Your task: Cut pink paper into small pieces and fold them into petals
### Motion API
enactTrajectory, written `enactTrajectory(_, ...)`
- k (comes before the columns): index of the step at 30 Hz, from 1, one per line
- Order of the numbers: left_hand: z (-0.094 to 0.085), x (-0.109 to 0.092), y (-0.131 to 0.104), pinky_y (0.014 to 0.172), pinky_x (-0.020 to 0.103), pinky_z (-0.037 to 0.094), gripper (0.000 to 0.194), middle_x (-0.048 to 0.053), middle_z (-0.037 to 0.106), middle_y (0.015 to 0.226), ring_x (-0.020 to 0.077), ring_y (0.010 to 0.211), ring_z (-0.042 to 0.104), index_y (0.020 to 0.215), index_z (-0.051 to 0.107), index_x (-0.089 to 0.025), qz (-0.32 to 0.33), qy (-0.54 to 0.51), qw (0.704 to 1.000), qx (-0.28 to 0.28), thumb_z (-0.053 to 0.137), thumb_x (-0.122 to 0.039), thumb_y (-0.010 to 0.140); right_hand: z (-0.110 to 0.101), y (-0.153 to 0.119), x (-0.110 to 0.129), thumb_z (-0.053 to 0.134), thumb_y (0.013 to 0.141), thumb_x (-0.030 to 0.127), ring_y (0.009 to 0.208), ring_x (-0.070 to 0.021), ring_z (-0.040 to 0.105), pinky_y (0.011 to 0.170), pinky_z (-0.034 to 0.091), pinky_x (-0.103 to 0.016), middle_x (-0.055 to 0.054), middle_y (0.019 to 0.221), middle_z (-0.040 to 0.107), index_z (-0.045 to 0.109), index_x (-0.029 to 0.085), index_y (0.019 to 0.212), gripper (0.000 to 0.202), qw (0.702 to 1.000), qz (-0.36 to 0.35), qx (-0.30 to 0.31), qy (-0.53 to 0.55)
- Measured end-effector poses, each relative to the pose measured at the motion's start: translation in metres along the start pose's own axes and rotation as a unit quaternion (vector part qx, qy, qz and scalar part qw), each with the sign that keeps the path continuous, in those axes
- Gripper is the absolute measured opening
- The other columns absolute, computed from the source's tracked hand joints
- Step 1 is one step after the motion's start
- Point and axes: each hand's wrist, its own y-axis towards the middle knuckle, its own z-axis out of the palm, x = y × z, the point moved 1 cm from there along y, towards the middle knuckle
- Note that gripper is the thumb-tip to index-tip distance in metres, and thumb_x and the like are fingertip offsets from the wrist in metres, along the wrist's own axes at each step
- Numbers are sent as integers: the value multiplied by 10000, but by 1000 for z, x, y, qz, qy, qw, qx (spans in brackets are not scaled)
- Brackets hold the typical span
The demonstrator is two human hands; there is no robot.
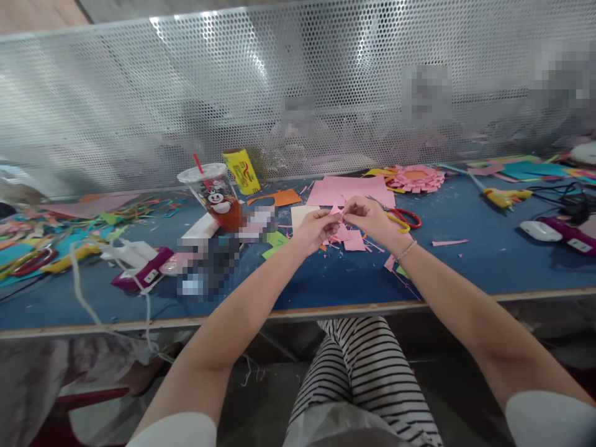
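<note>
Both of my hands meet above the blue table, around a small piece of pink paper (337, 214). My left hand (318, 231) pinches it from the left, fingers curled. From the right, my right hand (365, 217) has its thumb and fingertips closed at the paper's edge. Below them lie pink paper squares (354, 241) and thin scraps. Scissors with red and yellow handles (410, 218) rest beside my right hand, partly hidden by it. Behind the hands is a large pink sheet (349, 188), with a cream piece of paper (302, 216) to its left.
A plastic cup with a red straw (218, 202) stands at left, near a yellow box (242, 171). Purple power strips (144, 273) with cables lie on both sides. A pink paper flower (418, 178) and a yellow glue gun (505, 197) are at right. A perforated metal screen (326, 74) borders the back.
</note>
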Motion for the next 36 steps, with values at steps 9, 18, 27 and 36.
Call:
enactTrajectory(9, -1, -1, 0, 491, 171, 417, 139, -2, 563, 496, 48, 457, 525, 643, 571, -100, 4, 15, 1000, -7, 679, -188, 634, -1, -5, 13, 517, 720, 143, 630, -103, 526, 566, 434, -237, -10, 709, 589, 581, 170, 742, 73, 988, -78, -17, -133)
enactTrajectory(18, 1, -2, -1, 496, 158, 420, 102, 3, 575, 517, 38, 469, 520, 649, 590, -98, -12, -26, 999, -14, 661, -171, 655, -2, -7, 17, 515, 761, 139, 690, -132, 550, 597, 453, -259, -33, 765, 627, 622, 188, 778, 119, 954, -168, -39, -246)
enactTrajectory(27, 0, -3, -1, 492, 145, 426, 96, -5, 571, 530, 22, 459, 501, 642, 604, -100, -27, -59, 998, -13, 651, -175, 679, -3, -6, 8, 493, 795, 191, 741, -153, 558, 715, 458, -319, -37, 788, 627, 629, 207, 824, 140, 942, -199, -33, -267)
enactTrajectory(36, -2, -2, 2, 528, 168, 425, 140, -10, 574, 546, 26, 479, 502, 611, 575, -117, 14, -59, 998, -25, 686, -195, 643, 1, -10, 15, 447, 818, 197, 759, -163, 561, 740, 457, -333, -59, 827, 631, 634, 200, 911, 208, 944, -185, -21, -272)
